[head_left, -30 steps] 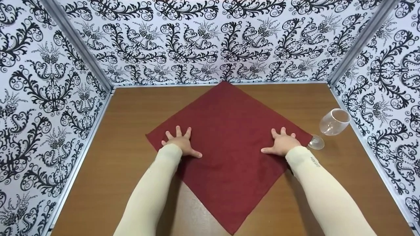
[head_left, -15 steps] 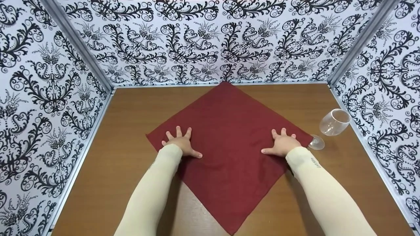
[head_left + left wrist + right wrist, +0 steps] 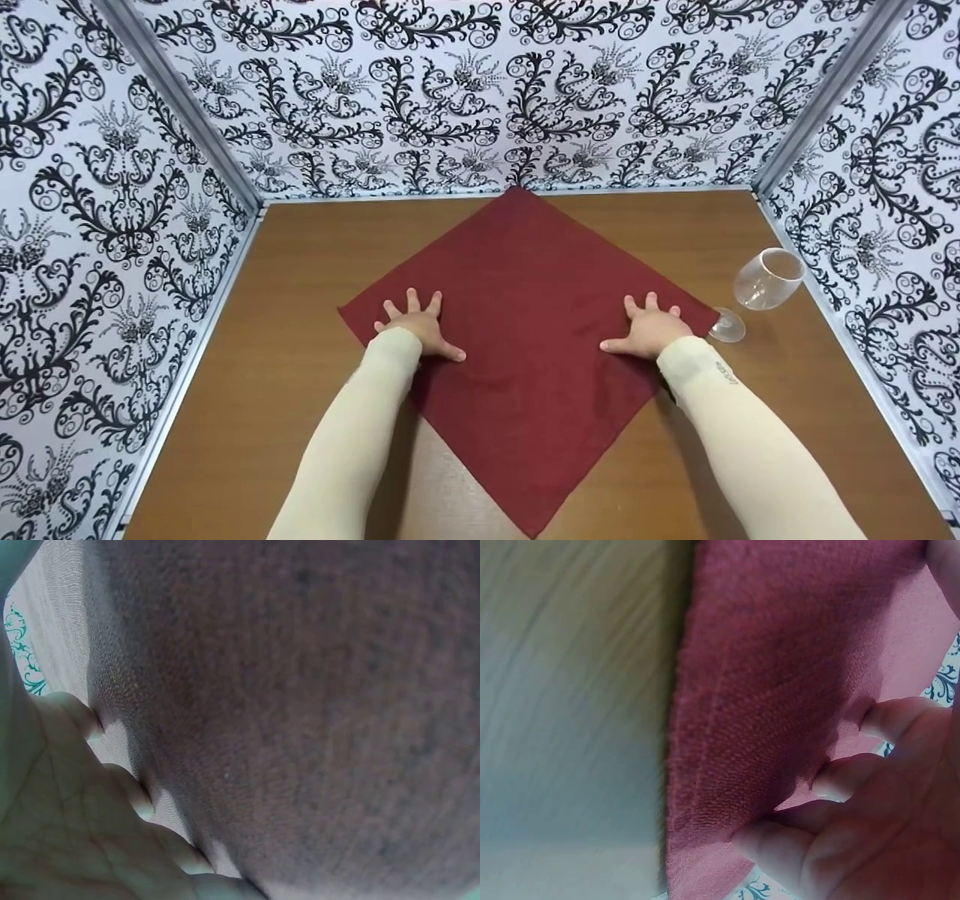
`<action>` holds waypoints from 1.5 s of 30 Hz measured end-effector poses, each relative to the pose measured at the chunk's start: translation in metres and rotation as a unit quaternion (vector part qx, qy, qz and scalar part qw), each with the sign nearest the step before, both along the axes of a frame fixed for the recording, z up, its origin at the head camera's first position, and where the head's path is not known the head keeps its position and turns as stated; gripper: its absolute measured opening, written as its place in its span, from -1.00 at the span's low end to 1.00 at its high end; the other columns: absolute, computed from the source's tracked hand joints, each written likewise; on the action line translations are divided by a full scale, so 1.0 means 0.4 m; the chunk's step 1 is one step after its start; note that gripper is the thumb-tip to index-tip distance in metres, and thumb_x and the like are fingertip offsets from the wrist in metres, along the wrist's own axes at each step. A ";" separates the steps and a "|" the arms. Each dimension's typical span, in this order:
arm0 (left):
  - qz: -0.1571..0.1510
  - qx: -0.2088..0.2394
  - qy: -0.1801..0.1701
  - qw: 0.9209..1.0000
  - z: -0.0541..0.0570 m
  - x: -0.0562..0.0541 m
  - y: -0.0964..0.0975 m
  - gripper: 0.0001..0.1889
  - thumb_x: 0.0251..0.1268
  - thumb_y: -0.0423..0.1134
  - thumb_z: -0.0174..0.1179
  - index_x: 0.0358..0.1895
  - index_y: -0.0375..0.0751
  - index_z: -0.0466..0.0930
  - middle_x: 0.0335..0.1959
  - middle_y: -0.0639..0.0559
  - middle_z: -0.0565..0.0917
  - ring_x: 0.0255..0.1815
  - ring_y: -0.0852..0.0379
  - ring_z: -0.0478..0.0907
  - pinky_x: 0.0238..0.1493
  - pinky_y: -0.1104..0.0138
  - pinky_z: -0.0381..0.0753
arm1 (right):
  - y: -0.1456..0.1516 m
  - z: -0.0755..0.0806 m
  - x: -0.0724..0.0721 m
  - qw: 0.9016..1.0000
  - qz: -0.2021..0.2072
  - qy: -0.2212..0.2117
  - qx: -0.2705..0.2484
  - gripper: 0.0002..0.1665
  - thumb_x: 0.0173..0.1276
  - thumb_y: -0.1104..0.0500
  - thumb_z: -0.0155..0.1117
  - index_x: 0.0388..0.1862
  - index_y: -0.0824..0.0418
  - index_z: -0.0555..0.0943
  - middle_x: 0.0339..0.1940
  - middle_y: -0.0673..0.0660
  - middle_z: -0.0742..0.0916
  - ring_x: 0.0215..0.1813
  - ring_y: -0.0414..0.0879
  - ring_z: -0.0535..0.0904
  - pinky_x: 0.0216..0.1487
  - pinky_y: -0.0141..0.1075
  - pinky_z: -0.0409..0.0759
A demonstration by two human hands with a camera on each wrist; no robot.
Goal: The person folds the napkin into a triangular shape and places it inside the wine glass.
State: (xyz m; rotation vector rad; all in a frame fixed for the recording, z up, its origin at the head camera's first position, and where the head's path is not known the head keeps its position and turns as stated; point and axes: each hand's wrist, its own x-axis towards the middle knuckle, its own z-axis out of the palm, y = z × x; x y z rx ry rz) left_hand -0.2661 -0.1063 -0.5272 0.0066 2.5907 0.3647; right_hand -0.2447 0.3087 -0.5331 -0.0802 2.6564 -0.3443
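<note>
A dark red cloth napkin [image 3: 525, 300] lies spread flat on the wooden table, turned so its corners point to the back, front, left and right. On its left part rests my left hand [image 3: 418, 330], fingers spread and thumb toward the middle. My right hand [image 3: 651, 331] lies the same way near the right corner. Both wrist views show fingertips touching the fabric, with the left palm [image 3: 75, 817] and the right palm [image 3: 885, 832] raised off it. Behind the right corner a clear wine glass [image 3: 766, 281] stands upright, part of its foot hidden by the napkin.
The brown wooden table [image 3: 285, 247] shows around the napkin on all sides. White walls with a black scroll pattern [image 3: 450, 90] close it in at the back, left and right, with grey metal posts [image 3: 814, 97] at the corners.
The whole head view has shifted very slightly. Hands, napkin and glass keep their places relative to each other.
</note>
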 end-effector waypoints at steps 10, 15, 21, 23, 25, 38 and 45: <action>-0.004 -0.005 -0.005 1.000 -0.002 0.001 0.006 0.40 -0.05 0.46 0.51 0.75 0.29 -0.29 0.76 -0.19 -0.46 0.70 -0.56 -0.51 0.56 -0.51 -0.15 | 0.018 -0.010 -0.004 1.000 0.012 0.008 -0.002 0.46 0.29 -0.56 0.26 0.74 0.36 -0.09 0.63 0.71 -0.10 0.48 0.92 -0.17 0.56 0.51 -0.02; -0.007 -0.005 -0.001 1.000 -0.004 0.001 0.014 0.41 -0.07 0.48 0.50 0.75 0.29 -0.29 0.76 -0.19 -0.46 0.70 -0.56 -0.51 0.55 -0.51 -0.15 | 0.025 -0.010 -0.004 1.000 0.004 0.006 -0.003 0.45 0.30 -0.55 0.28 0.74 0.34 -0.10 0.64 0.69 -0.11 0.49 0.91 -0.17 0.55 0.52 -0.02; -0.012 -0.002 0.004 1.000 -0.011 0.003 0.019 0.40 -0.07 0.49 0.50 0.76 0.27 -0.27 0.77 -0.21 -0.43 0.69 -0.58 -0.49 0.54 -0.53 -0.15 | 0.030 -0.010 -0.001 1.000 -0.003 0.004 0.003 0.45 0.30 -0.56 0.27 0.75 0.32 -0.10 0.66 0.67 -0.11 0.50 0.90 -0.17 0.53 0.52 0.07; -0.016 -0.004 0.005 1.000 -0.014 0.005 0.017 0.39 -0.05 0.50 0.47 0.76 0.27 -0.27 0.77 -0.20 -0.43 0.69 -0.57 -0.49 0.55 -0.52 -0.15 | 0.031 -0.011 0.002 1.000 -0.004 0.006 0.004 0.44 0.30 -0.56 0.26 0.75 0.31 -0.09 0.66 0.66 -0.11 0.50 0.90 -0.17 0.51 0.52 0.12; -0.021 -0.005 0.010 1.000 -0.015 0.008 0.014 0.37 -0.03 0.52 0.45 0.76 0.26 -0.26 0.77 -0.19 -0.42 0.70 -0.57 -0.47 0.55 -0.51 -0.14 | 0.032 -0.011 0.006 1.000 -0.004 0.010 0.004 0.43 0.31 -0.56 0.25 0.75 0.32 -0.09 0.66 0.66 -0.11 0.50 0.89 -0.17 0.50 0.53 0.13; -0.145 0.002 0.067 0.987 -0.018 0.039 -0.005 0.12 0.27 0.40 0.32 0.73 -0.05 0.01 0.76 -0.31 -0.12 0.74 -0.46 -0.18 0.65 -0.30 0.02 | 0.016 -0.006 0.067 0.997 0.060 0.037 -0.020 0.27 0.40 -0.43 0.29 0.74 0.28 0.03 0.69 0.59 0.00 0.61 0.74 -0.14 0.56 0.49 0.03; -0.220 0.036 0.086 0.971 -0.019 0.077 0.013 0.12 0.15 0.35 0.46 0.70 -0.01 0.15 0.75 -0.25 0.02 0.74 -0.38 -0.08 0.68 -0.19 0.07 | -0.017 0.002 0.107 0.992 0.110 0.019 -0.062 0.34 0.20 -0.40 0.53 0.76 0.09 0.10 0.74 0.46 0.04 0.66 0.65 -0.14 0.57 0.45 0.08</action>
